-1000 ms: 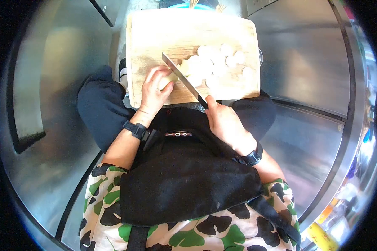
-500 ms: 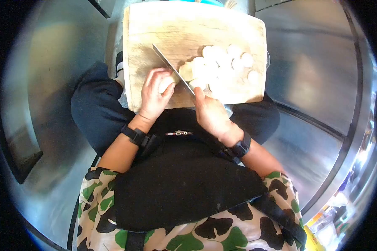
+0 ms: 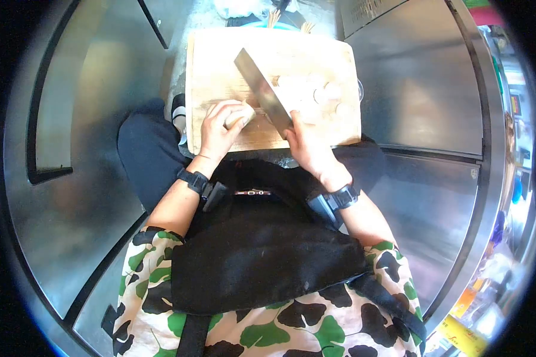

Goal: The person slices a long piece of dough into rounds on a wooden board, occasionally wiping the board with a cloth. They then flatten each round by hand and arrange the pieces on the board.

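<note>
On the wooden cutting board point(image 3: 211, 68), my left hand point(image 3: 219, 132) is closed around a pale, peeled piece of vegetable point(image 3: 239, 116) whose exact kind I cannot make out. My right hand point(image 3: 312, 152) grips a cleaver point(image 3: 261, 88) by its handle. The blade leans over with its broad side showing, pointing up and to the left, apart from the held piece. Pale round slices point(image 3: 332, 91) lie to the right of the blade; glare washes out their edges, and the blade hides some of them.
Steel cabinet fronts point(image 3: 423, 89) stand close on both sides. Beyond the board's far edge are a blue basin rim point(image 3: 289, 26), thin sticks point(image 3: 273, 18) and a clear plastic bag point(image 3: 241, 7). Packaged goods point(image 3: 461, 336) crowd the lower right.
The cleaver has moved right, away from the piece in my left hand, and turned from edge-down to show its flat side. My left hand still holds the piece. The view has shifted.
</note>
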Demonstrator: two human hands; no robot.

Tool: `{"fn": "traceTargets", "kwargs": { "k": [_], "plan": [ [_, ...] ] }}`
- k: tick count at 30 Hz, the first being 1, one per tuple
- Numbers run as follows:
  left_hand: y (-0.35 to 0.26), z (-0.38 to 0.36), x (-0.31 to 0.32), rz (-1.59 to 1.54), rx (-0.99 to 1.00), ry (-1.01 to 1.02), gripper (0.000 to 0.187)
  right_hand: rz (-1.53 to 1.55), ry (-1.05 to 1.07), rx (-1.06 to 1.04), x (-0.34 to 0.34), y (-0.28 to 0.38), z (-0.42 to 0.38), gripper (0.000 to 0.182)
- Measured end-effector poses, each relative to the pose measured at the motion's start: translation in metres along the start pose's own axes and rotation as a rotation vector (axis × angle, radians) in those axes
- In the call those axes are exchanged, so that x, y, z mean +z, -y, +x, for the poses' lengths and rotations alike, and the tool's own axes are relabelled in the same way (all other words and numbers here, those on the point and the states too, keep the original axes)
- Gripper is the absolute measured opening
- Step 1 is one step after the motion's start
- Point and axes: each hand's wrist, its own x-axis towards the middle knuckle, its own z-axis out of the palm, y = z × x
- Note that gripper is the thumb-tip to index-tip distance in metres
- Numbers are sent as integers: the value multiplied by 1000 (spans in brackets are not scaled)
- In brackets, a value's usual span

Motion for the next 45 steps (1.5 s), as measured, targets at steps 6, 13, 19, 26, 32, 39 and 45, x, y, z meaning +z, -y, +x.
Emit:
{"fn": "traceTargets", "kwargs": {
  "k": [6,13,19,26,32,39,45],
  "plan": [
    [-5,-1,2,45,-27,-15,29,106,114,125,-10,23,-23,32],
    [-5,1,3,120,26,-50,29,30,174,113,-10,23,-34,27],
    [1,-1,7,78,-3,-115,32,128,29,101,6,10,-46,33],
    [5,5,-2,-90,-204,-265,32,285,200,155,-17,-3,-62,28],
    [12,16,-24,62,-250,-328,28,302,280,133,-7,-24,-69,22],
    [-30,-4,-8,319,-9,209,66,297,316,195,-1,-38,-70,23],
    [5,-16,-23,82,-483,-40,48,213,376,68,-5,-42,-63,24]
  ]
}}
